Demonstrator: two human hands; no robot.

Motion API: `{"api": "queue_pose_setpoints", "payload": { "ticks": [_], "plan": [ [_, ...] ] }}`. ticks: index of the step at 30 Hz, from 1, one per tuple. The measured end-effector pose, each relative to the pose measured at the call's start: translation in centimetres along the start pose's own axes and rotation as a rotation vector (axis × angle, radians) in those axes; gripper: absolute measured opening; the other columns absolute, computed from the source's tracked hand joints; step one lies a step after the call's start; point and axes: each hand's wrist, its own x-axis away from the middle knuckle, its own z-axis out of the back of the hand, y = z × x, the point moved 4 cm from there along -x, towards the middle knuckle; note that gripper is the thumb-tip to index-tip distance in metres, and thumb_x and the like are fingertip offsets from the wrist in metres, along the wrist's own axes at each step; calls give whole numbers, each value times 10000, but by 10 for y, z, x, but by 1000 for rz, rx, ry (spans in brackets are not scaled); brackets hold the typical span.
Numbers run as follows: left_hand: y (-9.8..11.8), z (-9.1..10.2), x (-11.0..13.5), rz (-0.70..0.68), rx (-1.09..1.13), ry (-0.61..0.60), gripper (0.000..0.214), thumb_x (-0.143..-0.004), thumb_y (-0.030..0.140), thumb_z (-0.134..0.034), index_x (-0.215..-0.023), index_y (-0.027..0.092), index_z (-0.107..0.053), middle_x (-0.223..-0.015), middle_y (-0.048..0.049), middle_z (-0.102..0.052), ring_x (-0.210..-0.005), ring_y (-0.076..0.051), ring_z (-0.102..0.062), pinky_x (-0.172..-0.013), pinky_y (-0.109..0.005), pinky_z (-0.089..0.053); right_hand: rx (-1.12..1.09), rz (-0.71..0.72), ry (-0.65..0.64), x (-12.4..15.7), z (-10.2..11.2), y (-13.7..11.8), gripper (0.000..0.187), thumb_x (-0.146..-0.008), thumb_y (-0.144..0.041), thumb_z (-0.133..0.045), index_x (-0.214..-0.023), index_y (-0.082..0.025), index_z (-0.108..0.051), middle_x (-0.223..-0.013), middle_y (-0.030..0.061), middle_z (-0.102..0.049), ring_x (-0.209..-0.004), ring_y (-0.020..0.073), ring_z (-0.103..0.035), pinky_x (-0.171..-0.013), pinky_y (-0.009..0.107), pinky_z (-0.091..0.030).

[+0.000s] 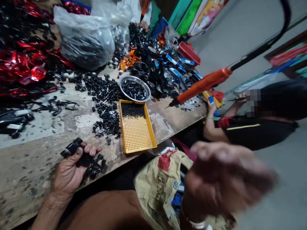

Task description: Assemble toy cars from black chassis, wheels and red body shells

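Observation:
My left hand [69,171] grips a black toy car chassis [85,158] at the table's front edge, thumb on top and fingers behind it. Dark wheel-like parts show at both of its ends. Raised on the right, close to the camera, my right hand [222,179] is smeared by motion, so its fingers cannot be made out clearly. Beyond that hand an orange electric screwdriver [204,86] hangs tilted from a black cord, its bit pointing down left. On the table lies a yellow perforated tray [137,134] with small black screws [133,110] at its far end.
A clear round bowl [139,100] of small dark pieces stands behind the tray. Black parts [106,113] lie heaped beside it. Red shiny shells [21,66] and a filled plastic bag [85,40] are further back. A co-worker [261,130] sits at right. An open sack [153,182] stands below the edge.

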Motion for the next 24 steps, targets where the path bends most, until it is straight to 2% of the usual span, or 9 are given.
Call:
{"api": "queue_pose_setpoints", "payload": {
  "ticks": [2,4,6,9,12,14,19,22,24],
  "plan": [
    [-7,-1,-3,52,12,12,157,-640,121,-757,-734,140,-633,-652,12,-532,-612,-116,-569,-751,-326,-623,-27,64,209,-34,7,13,226,-859,-418,-529,-1071,-344,-498,-1003,-1,-524,-883,162,-583,-831,398,-507],
    [-11,-1,-4,91,23,14,135,-650,95,-735,-734,132,-636,-641,7,-535,-603,-118,-571,-732,-323,-623,-30,32,271,-70,7,34,386,-739,-422,-683,-1046,-248,-525,-1057,28,-549,-981,177,-582,-930,397,-470],
    [-11,-1,-4,111,29,10,128,-657,82,-725,-740,123,-638,-640,5,-538,-602,-119,-572,-725,-322,-620,-29,13,177,-100,-1,52,544,-667,-470,-736,-1102,-223,-520,-1105,45,-561,-1070,190,-567,-970,387,-452],
    [-11,-1,-3,120,20,10,104,-681,92,-716,-738,120,-634,-643,5,-537,-600,-115,-566,-723,-320,-612,-173,23,-21,-121,-20,61,518,-677,-500,-719,-1084,-231,-546,-958,13,-615,-919,174,-636,-859,364,-520],
    [-11,-1,-3,111,20,3,110,-695,114,-724,-744,128,-627,-647,7,-534,-604,-113,-560,-726,-318,-600,-338,-7,-59,-112,-38,53,358,-708,-410,-714,-1007,-266,-579,-797,-25,-610,-674,139,-622,-663,308,-538],
    [-11,-1,-4,105,18,-4,131,-691,128,-740,-752,128,-624,-649,4,-533,-612,-117,-560,-723,-315,-591,-394,-47,-63,-96,-48,46,340,-693,-373,-732,-984,-279,-586,-748,-40,-583,-596,123,-575,-612,294,-522],
    [-12,-1,-3,116,-20,14,169,-664,146,-771,-735,128,-618,-641,8,-529,-604,-120,-552,-716,-325,-575,-469,-166,-126,-50,-71,42,369,-655,-403,-754,-952,-274,-577,-756,-48,-495,-593,98,-515,-622,288,-505],
    [-13,-1,-3,122,-34,12,183,-648,153,-783,-738,128,-626,-632,9,-529,-601,-119,-548,-715,-323,-571,-462,-193,-149,-35,-84,48,358,-680,-425,-723,-961,-284,-552,-778,-41,-500,-651,120,-553,-686,327,-516],
    [-12,-2,-3,117,-37,-3,187,-642,159,-789,-744,130,-635,-629,9,-530,-603,-117,-547,-716,-315,-573,-440,-221,-136,-29,-93,54,385,-691,-456,-702,-992,-282,-537,-711,-45,-488,-616,133,-546,-673,345,-518]
  ]
}}
